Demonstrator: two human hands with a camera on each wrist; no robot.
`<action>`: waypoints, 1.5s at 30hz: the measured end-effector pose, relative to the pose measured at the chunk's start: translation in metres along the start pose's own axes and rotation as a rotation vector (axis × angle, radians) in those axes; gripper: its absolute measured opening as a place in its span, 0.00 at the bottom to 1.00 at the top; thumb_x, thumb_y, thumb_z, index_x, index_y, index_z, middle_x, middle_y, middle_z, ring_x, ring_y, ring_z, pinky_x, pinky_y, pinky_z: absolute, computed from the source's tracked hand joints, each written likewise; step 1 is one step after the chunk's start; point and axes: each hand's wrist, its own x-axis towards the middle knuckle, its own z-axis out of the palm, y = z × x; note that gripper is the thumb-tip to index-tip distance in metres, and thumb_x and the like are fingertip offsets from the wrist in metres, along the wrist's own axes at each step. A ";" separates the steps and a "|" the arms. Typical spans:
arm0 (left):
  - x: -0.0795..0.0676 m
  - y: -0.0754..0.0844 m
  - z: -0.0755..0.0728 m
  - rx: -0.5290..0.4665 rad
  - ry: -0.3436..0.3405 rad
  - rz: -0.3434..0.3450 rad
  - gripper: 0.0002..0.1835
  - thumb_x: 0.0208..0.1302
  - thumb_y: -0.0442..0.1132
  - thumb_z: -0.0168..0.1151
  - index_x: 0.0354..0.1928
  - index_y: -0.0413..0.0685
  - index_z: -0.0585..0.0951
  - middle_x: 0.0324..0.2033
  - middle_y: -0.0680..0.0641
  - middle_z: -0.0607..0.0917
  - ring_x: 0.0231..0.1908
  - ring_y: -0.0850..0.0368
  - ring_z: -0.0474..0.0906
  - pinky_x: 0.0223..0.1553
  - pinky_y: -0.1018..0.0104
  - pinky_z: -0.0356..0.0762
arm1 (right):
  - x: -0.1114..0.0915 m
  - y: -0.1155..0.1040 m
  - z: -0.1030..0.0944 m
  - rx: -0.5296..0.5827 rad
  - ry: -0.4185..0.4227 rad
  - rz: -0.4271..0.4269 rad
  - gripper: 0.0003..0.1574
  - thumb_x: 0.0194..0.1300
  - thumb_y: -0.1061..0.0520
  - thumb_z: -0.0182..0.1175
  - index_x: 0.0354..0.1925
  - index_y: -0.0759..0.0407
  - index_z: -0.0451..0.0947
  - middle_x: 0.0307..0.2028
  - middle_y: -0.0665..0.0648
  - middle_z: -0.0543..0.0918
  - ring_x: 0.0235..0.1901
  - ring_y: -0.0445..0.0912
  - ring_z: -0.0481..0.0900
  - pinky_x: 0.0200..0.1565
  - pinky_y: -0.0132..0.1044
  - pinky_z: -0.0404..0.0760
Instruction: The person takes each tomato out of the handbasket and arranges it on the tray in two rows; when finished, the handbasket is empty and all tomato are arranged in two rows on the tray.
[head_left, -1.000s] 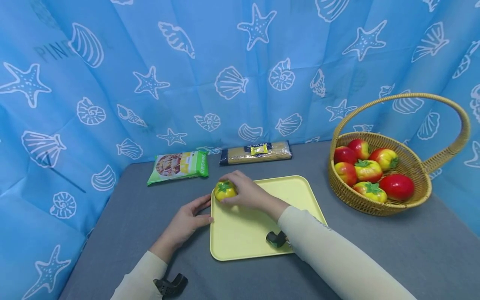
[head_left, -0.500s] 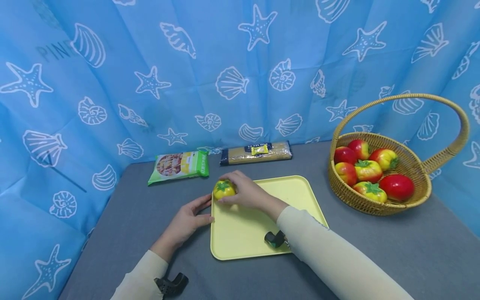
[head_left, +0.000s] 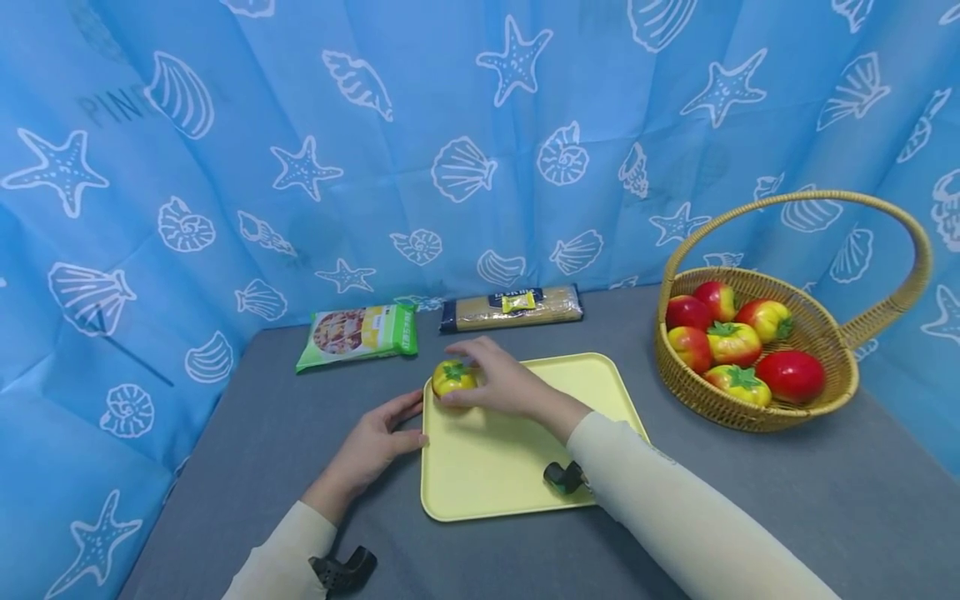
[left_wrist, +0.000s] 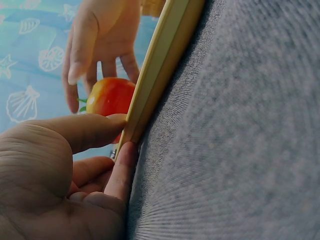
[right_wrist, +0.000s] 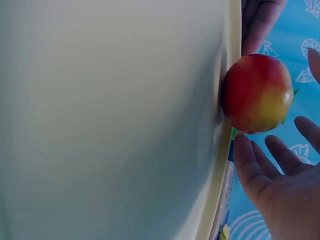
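Observation:
A yellow-and-red persimmon-like fruit (head_left: 452,379) with a green leafy top sits at the far left corner of the pale yellow tray (head_left: 517,467). My right hand (head_left: 498,383) is beside it, fingers spread and curved around its right side. In the right wrist view, a gap shows between the fruit (right_wrist: 257,94) and the fingers of the right hand (right_wrist: 285,175). My left hand (head_left: 378,437) is at the tray's left edge. The left wrist view shows its thumb on the rim and other fingers against the tray's outer side, pinching the edge (left_wrist: 150,70).
A wicker basket (head_left: 847,392) with a tall handle stands at the right, holding several red and yellow fruits. Behind the tray lie a green food packet (head_left: 360,335) and a pack of noodles (head_left: 480,312) with a small yellow sachet (head_left: 518,301) on it. A blue curtain (head_left: 405,192) hangs behind.
My right hand has eased slightly to the right and its fingers have loosened from the fruit, which stays in the tray's corner. My left hand has kept its place.

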 end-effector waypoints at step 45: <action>0.000 0.001 0.002 -0.031 0.009 -0.013 0.44 0.68 0.33 0.75 0.82 0.37 0.66 0.76 0.36 0.73 0.72 0.40 0.73 0.66 0.53 0.78 | -0.123 0.022 -0.109 0.395 0.159 -0.292 0.40 0.89 0.40 0.38 0.79 0.67 0.63 0.69 0.76 0.71 0.67 0.59 0.75 0.58 0.49 0.83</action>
